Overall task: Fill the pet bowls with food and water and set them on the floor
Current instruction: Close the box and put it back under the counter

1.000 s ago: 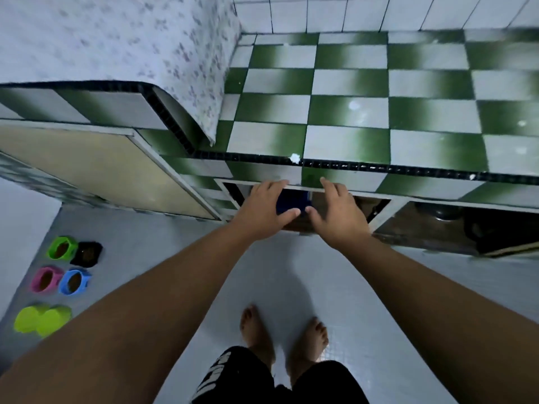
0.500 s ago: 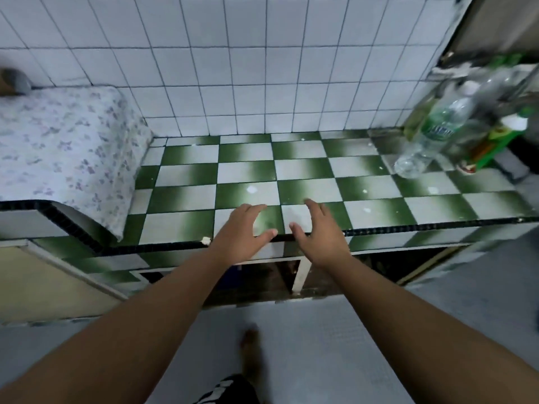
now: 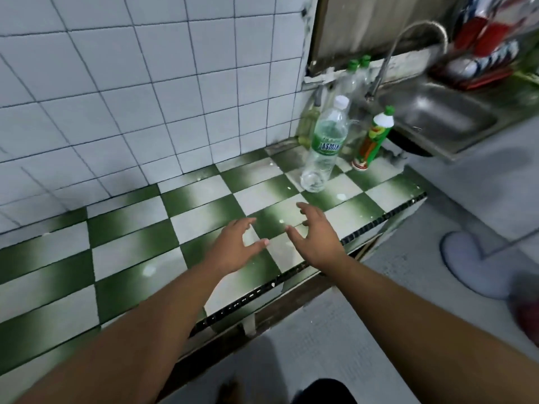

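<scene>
A clear plastic water bottle [image 3: 325,147] with a white cap and a green label stands on the green-and-white checkered counter [image 3: 134,243], toward its far right end. My left hand [image 3: 233,247] hovers over the counter with fingers spread and nothing in it. My right hand [image 3: 316,236] is beside it, also open and empty, a short way in front of the bottle. No pet bowls are in view.
A green-capped detergent bottle [image 3: 373,139] stands right of the water bottle, with more bottles [image 3: 354,77] behind. A steel sink [image 3: 437,115] with a curved tap [image 3: 408,45] is at the right. A pale mat [image 3: 478,266] lies on the grey floor.
My view has swung up and to the right, away from the floor bowls and the cupboard below. Both hands rose from the cupboard opening to above the counter, toward the water bottle.
</scene>
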Demonstrator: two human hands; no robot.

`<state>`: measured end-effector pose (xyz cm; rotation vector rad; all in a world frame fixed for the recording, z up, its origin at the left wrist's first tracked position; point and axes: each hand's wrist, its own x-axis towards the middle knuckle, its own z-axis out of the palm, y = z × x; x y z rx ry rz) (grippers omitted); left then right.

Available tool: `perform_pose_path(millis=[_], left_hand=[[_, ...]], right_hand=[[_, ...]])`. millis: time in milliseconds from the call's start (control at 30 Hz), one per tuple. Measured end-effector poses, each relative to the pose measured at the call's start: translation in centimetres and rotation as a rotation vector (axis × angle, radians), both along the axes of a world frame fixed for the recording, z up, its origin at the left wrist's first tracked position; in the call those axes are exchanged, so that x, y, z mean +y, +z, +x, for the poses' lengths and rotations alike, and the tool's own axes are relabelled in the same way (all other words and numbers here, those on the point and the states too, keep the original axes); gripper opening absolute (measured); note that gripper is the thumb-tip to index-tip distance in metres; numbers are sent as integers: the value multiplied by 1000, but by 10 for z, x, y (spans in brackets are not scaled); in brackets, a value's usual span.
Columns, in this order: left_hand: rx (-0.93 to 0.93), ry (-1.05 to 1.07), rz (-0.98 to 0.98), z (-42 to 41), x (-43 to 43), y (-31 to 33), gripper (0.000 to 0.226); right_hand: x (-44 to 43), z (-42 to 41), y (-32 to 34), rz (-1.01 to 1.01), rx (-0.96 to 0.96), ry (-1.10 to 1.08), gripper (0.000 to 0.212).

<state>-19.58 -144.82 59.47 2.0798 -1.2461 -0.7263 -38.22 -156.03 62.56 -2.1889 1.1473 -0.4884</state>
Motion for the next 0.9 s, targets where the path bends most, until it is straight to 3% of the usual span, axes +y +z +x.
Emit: perform_pose_path(millis=[133,300,500,600,700,900], left_hand=[[95,-70,13,-9,-69,3,75],[191,-25,-3,-15,-159,7,89],[314,31,-55,-6,-265,21,129],[403,-41,-129,-4,-301,24,116],[432,-99,-134,-10,-319,20,97],[520,-108,-157,-18,-318,16,78]], right_hand=[[-60,-10,1,35,-33,-48,64],[-151,-7,18,7,-211,-139,69],[-255,10,44,76,-415,-182,105],[-280,23,51,163,-463,-82,109],[-290,30,44,287,-501,32,95],[-288,29,49,331,-514,30,83]])
